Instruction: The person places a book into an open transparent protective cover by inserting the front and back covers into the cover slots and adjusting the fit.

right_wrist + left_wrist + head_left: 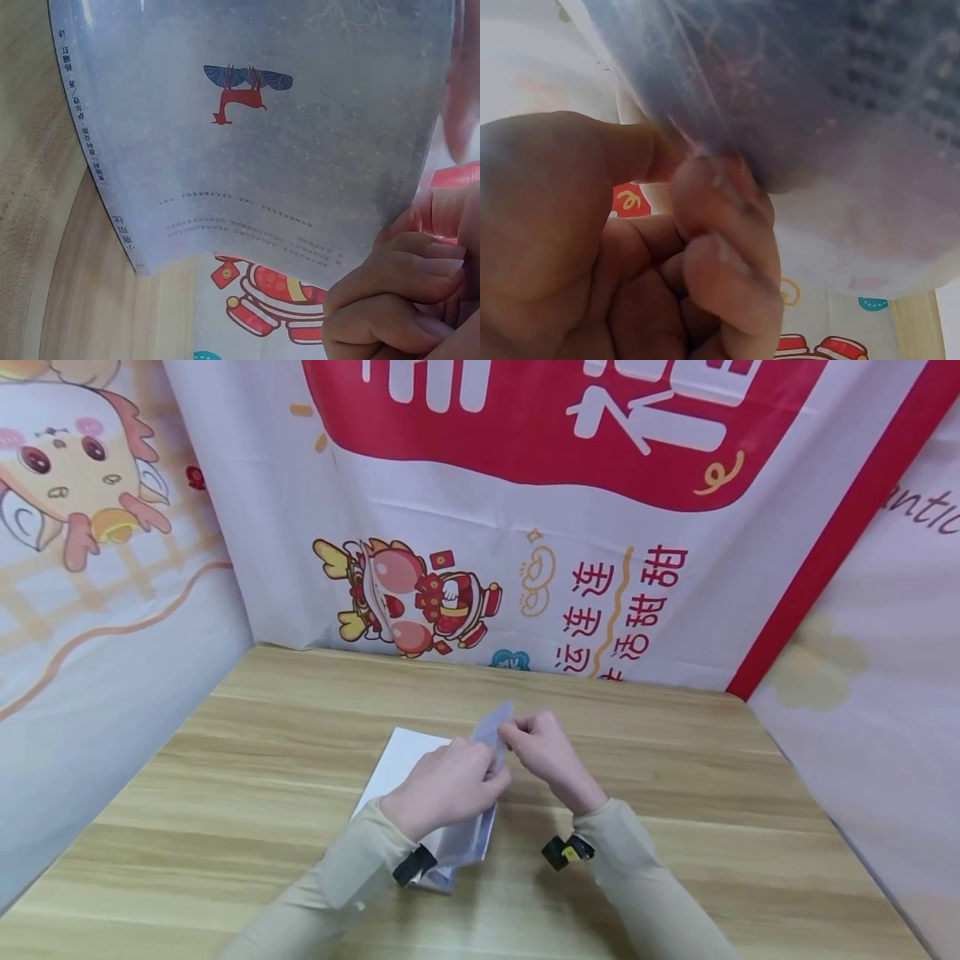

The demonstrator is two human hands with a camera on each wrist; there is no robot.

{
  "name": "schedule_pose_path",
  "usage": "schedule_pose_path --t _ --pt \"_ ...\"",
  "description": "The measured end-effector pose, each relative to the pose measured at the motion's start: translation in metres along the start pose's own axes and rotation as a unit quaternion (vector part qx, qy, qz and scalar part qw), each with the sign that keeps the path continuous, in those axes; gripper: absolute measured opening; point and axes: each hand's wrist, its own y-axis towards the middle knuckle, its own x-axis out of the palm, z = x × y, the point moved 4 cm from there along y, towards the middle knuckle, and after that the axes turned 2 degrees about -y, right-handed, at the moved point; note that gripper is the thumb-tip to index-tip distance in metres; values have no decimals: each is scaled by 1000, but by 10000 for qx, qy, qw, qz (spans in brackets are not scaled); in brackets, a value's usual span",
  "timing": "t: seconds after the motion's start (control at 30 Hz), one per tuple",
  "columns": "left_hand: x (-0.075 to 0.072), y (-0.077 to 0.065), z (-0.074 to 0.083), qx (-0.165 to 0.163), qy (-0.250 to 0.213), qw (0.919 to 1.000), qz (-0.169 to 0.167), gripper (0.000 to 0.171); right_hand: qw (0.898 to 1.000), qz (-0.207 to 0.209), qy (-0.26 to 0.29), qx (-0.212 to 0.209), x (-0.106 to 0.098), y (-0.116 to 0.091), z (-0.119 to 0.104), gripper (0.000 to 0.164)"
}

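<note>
A book lies aslant on the table, one white side (408,752) showing left of my hands. Its pale blue-grey cover (300,157) stands raised and bent, printed with a red deer (241,97) and small lines of text. The surface looks glossy and, in the left wrist view, like creased clear film (780,97), though blurred. My left hand (453,781) reaches over the book and pinches the cover's edge between thumb and fingers. Close by at the upper right corner, my right hand (546,752) pinches the same raised edge with curled fingers.
The wood-grain table (675,777) spreads around the book on all sides. Behind its far edge hangs a white cloth (277,568) with red print and cartoon figures. A black band (414,865) is on the left wrist, another (567,852) on the right.
</note>
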Motion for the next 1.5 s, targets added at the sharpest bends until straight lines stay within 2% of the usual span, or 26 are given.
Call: schedule_pose_path --t 0.13,0.4,0.83,1.13,1.27,1.37,1.5 --pt "-1 0 0 -33 -176 9998 -33 50 10000 42 21 -14 -1 0 -1 33" --pt "-4 -1 -2 -49 -132 9999 64 41 9999 -139 70 -2 1 2 -1 32" --pt "-2 1 2 141 398 9990 153 36 9998 -184 61 91 1 0 1 32" --pt "-4 -1 3 223 452 9987 110 35 9997 -140 202 36 2 0 -1 34" --pt "-8 -1 1 241 249 9994 40 30 9985 -236 499 -32 3 0 -1 34" --pt "-9 1 -1 294 -115 9995 -47 28 9969 -346 695 -105 3 0 -1 39" --pt "-7 6 -3 352 -703 9968 -138 31 9969 -392 674 -131 1 0 0 44"
